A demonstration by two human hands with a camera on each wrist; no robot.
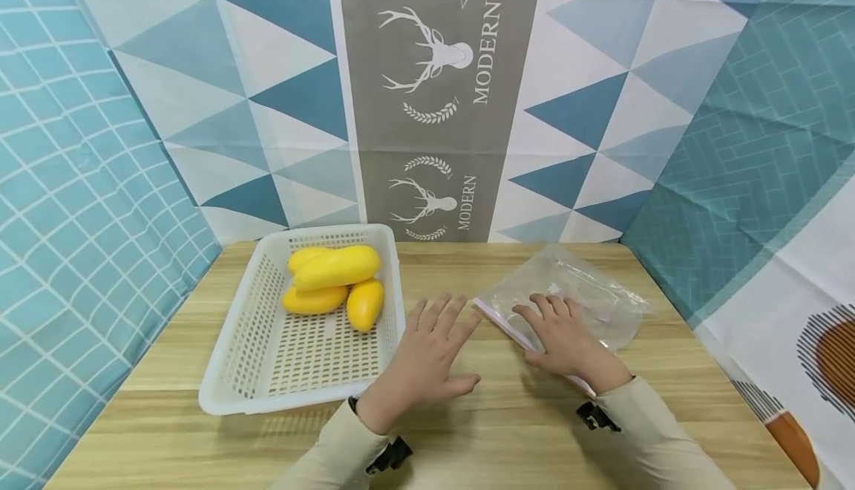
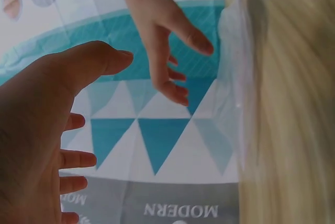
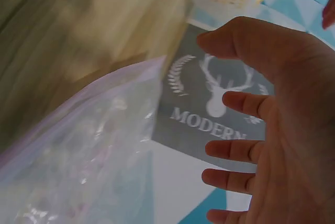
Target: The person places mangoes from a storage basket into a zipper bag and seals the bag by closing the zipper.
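My left hand [image 1: 427,360], fingers spread, hovers over the table just right of the white plastic basket [image 1: 227,356]. It holds nothing, and the left wrist view shows its thumb and fingers apart. My right hand [image 1: 564,334] is above a clear zip bag [image 1: 594,282] with a pinkish zip edge, its fingers spread and nothing gripped. In the right wrist view the bag [image 3: 99,135] lies beyond the fingertips, apart from them. Several yellow mangoes [image 1: 337,267] are piled in the far part of the basket, one lying across the others.
The wood-grain table [image 1: 461,445] carries the basket on the left and the bag on the right. Behind it hangs a patterned cloth [image 1: 427,141] with deer heads and triangles. Blue tiled cloth [image 1: 80,178] lines the left side. Both wrists wear black straps.
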